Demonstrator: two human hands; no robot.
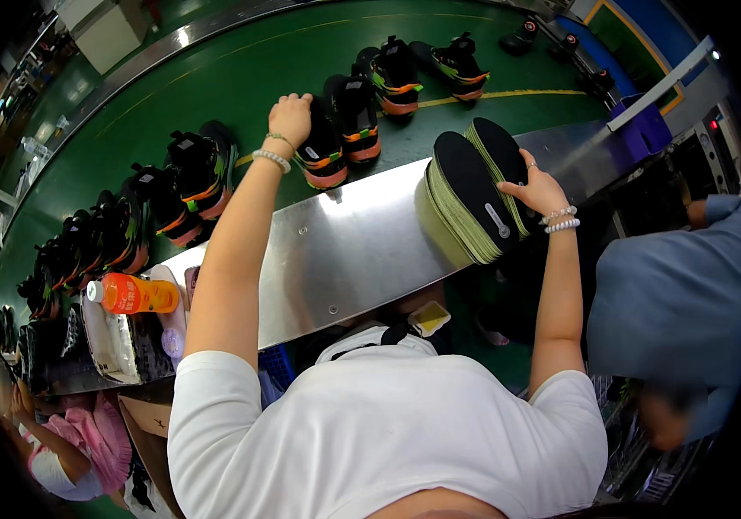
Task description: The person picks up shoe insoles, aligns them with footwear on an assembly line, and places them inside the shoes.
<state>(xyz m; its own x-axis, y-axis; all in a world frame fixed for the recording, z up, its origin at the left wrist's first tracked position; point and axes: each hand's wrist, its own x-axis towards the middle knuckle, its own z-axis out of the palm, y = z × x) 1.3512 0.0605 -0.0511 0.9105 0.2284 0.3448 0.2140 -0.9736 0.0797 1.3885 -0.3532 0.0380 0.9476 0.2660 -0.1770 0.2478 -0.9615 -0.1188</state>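
My left hand (291,119) reaches far over the conveyor, its fingers curled at the side of a black sneaker (323,156) with orange and green trim. The fingertips are partly hidden by the hand. On the steel ledge (301,259) stand two stacks of insoles, black on top with pale green edges. The left stack (467,195) is the taller looking one; my right hand (539,189) grips the right stack (498,151), thumb on the top black face and fingers over its outer side.
More sneakers (198,169) line the green conveyor belt (215,78) to both sides. An orange drink bottle (137,294) lies at the left over a white tray (115,346). A purple bin (643,130) hangs at the right. People sit near, one in blue-grey (673,294), one in pink (98,441).
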